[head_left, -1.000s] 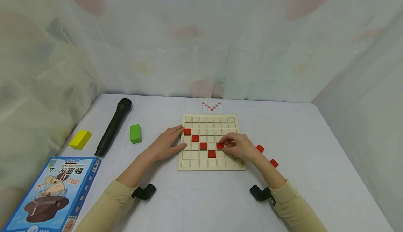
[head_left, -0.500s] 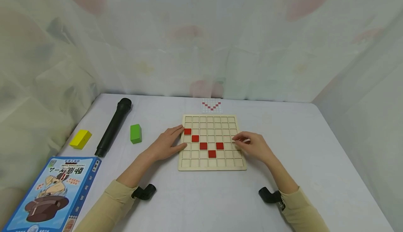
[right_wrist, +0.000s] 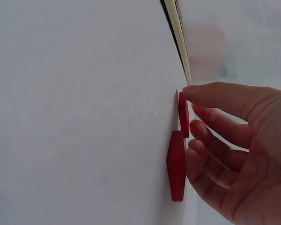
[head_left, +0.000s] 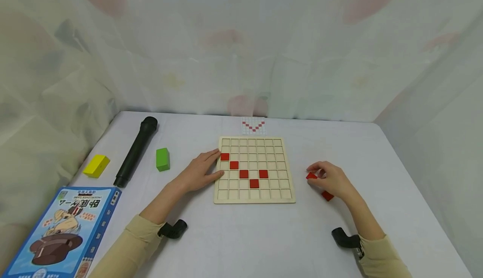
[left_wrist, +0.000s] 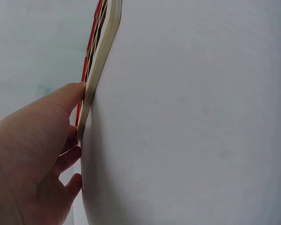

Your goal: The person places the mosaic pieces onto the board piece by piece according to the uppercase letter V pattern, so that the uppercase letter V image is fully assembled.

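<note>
My left hand (head_left: 200, 172) rests at the left edge of a pale wooden grid board (head_left: 254, 200), its fingers fairly straight. In the left wrist view, thumb and fingertips touch the edge of the board (left_wrist: 105, 51). Several red square tiles sit in the board's cells, one of them a red tile (head_left: 263, 174) right of the middle. To the right of the board, my right hand (head_left: 332, 179) pinches a loose red tile (head_left: 311, 176) between thumb and fingers on the table. Another red tile (head_left: 327, 195) lies just nearer, partly under that hand.
Behind the board lies a small card (head_left: 253, 126) with a red V pattern on a grid. On the left are a green block (head_left: 162, 159), a yellow block (head_left: 96, 166), a black microphone-shaped object (head_left: 136, 152) and a blue box (head_left: 62, 232).
My right hand has let go of a red tile on the board and moved right, to a loose red tile on the table. The left hand stays at the board's edge.
</note>
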Action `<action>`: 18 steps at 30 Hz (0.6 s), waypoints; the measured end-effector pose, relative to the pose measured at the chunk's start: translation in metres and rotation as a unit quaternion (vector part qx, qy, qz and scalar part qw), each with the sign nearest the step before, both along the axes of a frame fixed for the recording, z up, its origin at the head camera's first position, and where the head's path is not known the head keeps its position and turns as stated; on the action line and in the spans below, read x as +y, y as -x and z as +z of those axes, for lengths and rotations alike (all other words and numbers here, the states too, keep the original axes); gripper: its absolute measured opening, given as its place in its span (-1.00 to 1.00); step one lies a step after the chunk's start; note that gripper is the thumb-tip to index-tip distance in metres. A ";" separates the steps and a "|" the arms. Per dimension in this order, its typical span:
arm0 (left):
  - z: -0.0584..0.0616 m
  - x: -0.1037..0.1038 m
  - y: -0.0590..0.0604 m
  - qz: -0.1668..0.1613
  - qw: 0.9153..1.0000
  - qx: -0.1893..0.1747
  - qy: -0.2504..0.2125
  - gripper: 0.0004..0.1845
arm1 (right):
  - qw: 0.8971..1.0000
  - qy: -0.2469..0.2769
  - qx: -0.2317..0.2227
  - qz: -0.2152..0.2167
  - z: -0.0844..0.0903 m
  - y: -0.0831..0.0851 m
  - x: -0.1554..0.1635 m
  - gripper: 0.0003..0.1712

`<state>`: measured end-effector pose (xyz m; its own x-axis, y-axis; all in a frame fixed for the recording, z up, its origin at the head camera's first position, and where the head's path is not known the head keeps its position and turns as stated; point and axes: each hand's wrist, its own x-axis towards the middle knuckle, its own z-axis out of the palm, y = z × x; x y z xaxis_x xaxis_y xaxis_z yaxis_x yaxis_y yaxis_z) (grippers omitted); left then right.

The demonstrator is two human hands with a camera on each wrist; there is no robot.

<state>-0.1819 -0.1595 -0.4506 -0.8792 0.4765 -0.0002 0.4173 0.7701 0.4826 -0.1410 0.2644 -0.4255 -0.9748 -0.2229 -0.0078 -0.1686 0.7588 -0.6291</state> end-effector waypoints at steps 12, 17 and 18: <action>0.001 0.000 0.000 -0.003 1.000 0.002 -0.001 -0.18 | 1.000 0.008 0.001 0.014 -0.002 -0.001 -0.002 -0.67; 0.001 0.000 0.000 -0.002 1.000 0.002 -0.003 -0.18 | 1.000 -0.001 0.001 0.008 -0.003 0.002 -0.003 -0.71; 0.001 0.000 0.000 -0.001 1.000 0.002 -0.002 -0.19 | 1.000 -0.001 0.000 0.006 -0.003 0.003 -0.003 -0.71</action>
